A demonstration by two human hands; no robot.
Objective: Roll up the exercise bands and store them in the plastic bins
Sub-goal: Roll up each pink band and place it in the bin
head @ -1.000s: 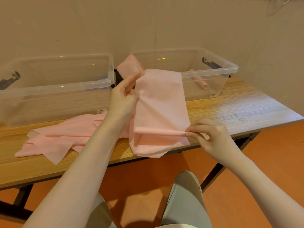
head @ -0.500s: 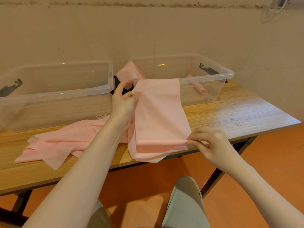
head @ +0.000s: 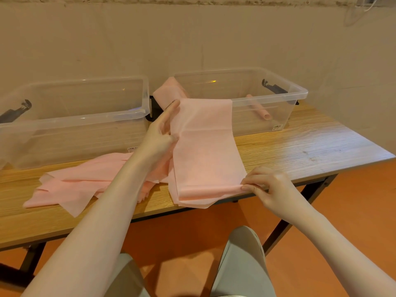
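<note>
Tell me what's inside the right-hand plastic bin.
The right bin holds one rolled pink band. The held band covers the bin's left front, hiding anything there.

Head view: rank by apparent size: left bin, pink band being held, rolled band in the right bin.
1. left bin, largest, though cropped at the frame's left edge.
2. held pink band, smaller but nearer the camera, so its true size against the bin is unsure.
3. rolled band, clearly smallest.

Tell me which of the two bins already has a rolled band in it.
The right bin: a rolled band lies on its floor. The left bin holds none.
</note>
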